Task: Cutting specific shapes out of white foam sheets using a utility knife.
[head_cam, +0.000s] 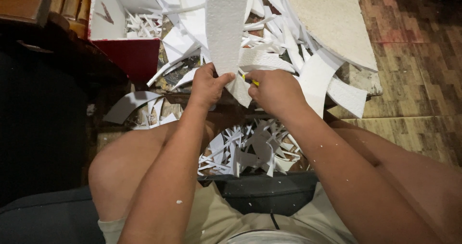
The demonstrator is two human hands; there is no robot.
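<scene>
- White foam makes up the long flat strip of board point(226, 27) that stands up between the two hands, its lower end down at the fingers.
- The left hand point(208, 85) grips the strip's lower left edge, its fingers curled around the foam and its thumb pressed on the front.
- The right hand point(276, 91) is closed on a small yellow-handled cutting tool point(250, 80), whose tip touches the strip just beside the left thumb.
- Behind the strip, a low cluttered surface point(365, 80) carries a heap of curved white foam offcuts point(313, 75), piled and overlapping.
- A large rounded off-white foam slab point(332, 18) lies on that heap at upper right.
- A red box with a white inside point(126, 51) sits at upper left and holds thin white slivers.
- Below the hands, between the person's bare knees, more thin white foam scraps point(255, 150) litter the floor.
- Brown patterned flooring point(418, 56) shows at right.
</scene>
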